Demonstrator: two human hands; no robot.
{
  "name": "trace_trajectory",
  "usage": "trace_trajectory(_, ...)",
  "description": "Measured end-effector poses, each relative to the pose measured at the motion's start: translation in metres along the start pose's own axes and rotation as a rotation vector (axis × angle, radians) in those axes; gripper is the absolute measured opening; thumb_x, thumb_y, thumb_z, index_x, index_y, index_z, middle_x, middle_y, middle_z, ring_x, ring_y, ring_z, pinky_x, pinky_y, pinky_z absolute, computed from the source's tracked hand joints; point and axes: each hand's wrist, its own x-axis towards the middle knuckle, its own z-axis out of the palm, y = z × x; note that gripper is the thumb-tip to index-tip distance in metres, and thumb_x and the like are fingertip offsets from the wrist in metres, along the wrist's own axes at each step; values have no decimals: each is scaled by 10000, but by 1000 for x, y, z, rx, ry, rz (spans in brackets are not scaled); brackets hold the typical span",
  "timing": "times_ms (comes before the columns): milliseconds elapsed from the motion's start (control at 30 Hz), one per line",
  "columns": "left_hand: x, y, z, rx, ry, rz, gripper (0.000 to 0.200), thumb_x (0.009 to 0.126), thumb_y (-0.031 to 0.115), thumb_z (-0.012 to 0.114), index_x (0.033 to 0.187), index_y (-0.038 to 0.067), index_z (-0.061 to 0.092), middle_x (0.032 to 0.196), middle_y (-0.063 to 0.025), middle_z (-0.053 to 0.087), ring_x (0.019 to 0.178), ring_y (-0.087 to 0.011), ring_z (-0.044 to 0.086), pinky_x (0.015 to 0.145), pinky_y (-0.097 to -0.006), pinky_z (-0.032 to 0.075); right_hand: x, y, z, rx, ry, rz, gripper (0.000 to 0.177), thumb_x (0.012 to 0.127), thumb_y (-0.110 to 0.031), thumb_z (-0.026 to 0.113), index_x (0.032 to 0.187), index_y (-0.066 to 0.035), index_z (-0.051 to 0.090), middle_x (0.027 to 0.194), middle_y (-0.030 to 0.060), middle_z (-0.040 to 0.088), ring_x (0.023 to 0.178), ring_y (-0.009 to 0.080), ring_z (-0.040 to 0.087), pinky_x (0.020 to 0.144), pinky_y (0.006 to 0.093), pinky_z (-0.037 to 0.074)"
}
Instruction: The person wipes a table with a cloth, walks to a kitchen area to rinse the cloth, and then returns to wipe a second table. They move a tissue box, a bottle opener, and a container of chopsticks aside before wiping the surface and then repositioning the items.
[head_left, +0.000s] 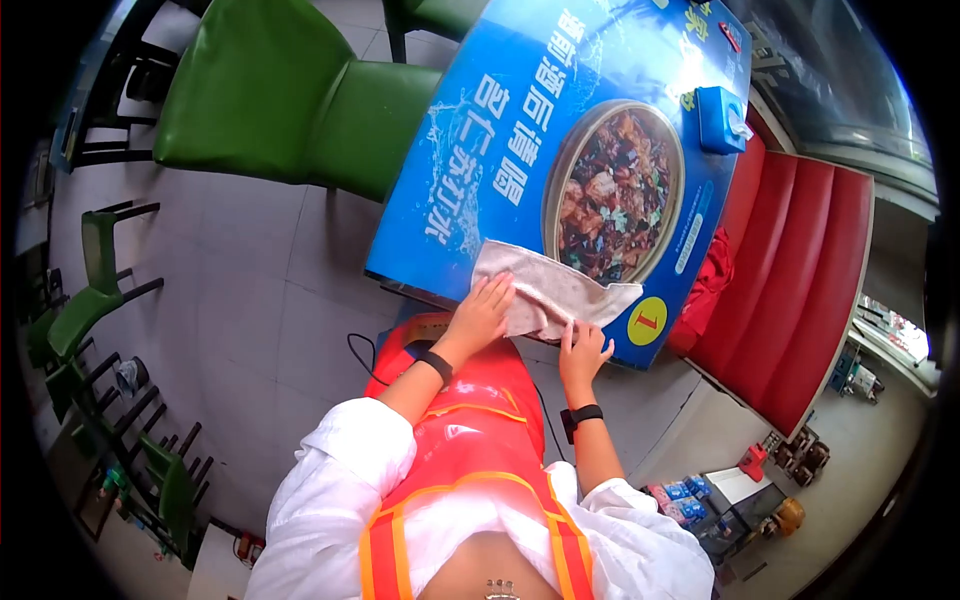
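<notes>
A pale pinkish-grey cloth (548, 285) lies partly spread and wrinkled along the near edge of the blue table (420, 262). My left hand (487, 308) rests on the cloth's left part, fingers stretched out and lying flat over it. At the cloth's lower right edge, my right hand (584, 352) pinches the fabric between thumb and fingers. The tabletop carries printed white characters and a large picture of a food dish (618, 190) just beyond the cloth. A yellow circle with a number 1 (647, 321) is printed right of my right hand.
A blue tissue box (721, 120) stands on the table's right side. Green chairs (250, 95) stand to the left, and a red padded bench (790, 270) runs along the right. A red cloth-like bundle (706, 295) lies on the bench. More green chairs (90, 290) are far left.
</notes>
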Motion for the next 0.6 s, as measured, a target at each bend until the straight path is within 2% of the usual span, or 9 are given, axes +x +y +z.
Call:
trace_trajectory(67, -15, 0, 2, 37, 4, -15, 604, 696, 228, 656, 1206, -5, 432, 1312, -152, 393, 1258, -265, 335, 1056, -390, 247, -9, -8, 11, 72, 164, -86, 207, 814, -237, 567, 952, -84, 587, 1066, 96, 519, 1038, 246, 477, 970, 505, 264)
trace_trajectory(100, -21, 1, 1, 23, -88, -144, 586, 703, 222, 645, 1202, -1, 433, 1296, -157, 403, 1247, -275, 343, 1054, -396, 249, -10, -16, 20, 194, 254, -76, 254, 801, -221, 578, 1003, -70, 556, 1097, 123, 504, 1066, 281, 464, 987, 498, 255)
trace_trajectory(133, -26, 3, 1, 9, -183, -277, 569, 710, 217, 634, 1199, 4, 435, 1281, -161, 413, 1237, -285, 351, 1052, -402, 250, -10, -27, 24, 239, 196, 19, 416, 812, -237, 566, 1174, -52, 477, 1249, 173, 423, 1202, 343, 367, 1025, 517, 202)
trace_trajectory(200, -27, 9, 6, 26, -170, -289, 558, 725, 199, 613, 1213, 5, 423, 1301, -169, 397, 1250, -304, 335, 1057, -426, 236, -3, -34, 61, 323, 207, 188, 587, 847, -285, 512, 1349, -66, 301, 1419, 195, 231, 1326, 378, 175, 1049, 546, 120)
trace_trajectory(267, -11, 20, 15, 151, 143, -275, 578, 732, 193, 601, 1242, 4, 407, 1341, -179, 354, 1284, -313, 292, 1061, -463, 211, 15, -40, 74, 218, 268, 271, 601, 867, -300, 467, 1380, -80, 243, 1448, 189, 156, 1343, 377, 104, 1051, 553, 96)
trace_trajectory(300, 0, 25, 19, 53, 122, -339, 610, 740, 181, 583, 1291, 24, 373, 1404, -175, 278, 1323, -311, 230, 1068, -496, 163, 28, -42, 79, 106, 326, 346, 616, 888, -314, 422, 1411, -93, 184, 1476, 182, 80, 1360, 375, 33, 1052, 560, 73)
trace_trajectory(333, 15, 29, 24, 54, 116, -330, 610, 740, 181, 583, 1291, 24, 373, 1404, -175, 278, 1323, -311, 230, 1068, -496, 163, 41, -42, 78, 109, 327, 358, 616, 888, -314, 422, 1411, -93, 184, 1476, 182, 80, 1360, 375, 33, 1052, 560, 73)
trace_trajectory(433, 68, 29, 37, 76, 210, -485, 660, 745, 197, 522, 1355, 68, 308, 1461, -126, 204, 1347, -299, 187, 1079, -498, 101, 74, -44, 70, 97, 340, 653, 547, 912, -280, 352, 1414, -130, 194, 1480, 152, 105, 1364, 355, 51, 1054, 563, 58)
trace_trajectory(600, 125, 33, 52, 231, 235, -503, 706, 720, 220, 479, 1378, 67, 275, 1459, -120, 219, 1352, -281, 187, 1082, -495, 98, 108, -32, 56, 101, 390, 702, 529, 910, -272, 359, 1407, -147, 230, 1478, 133, 140, 1368, 315, 88, 1064, 544, 54)
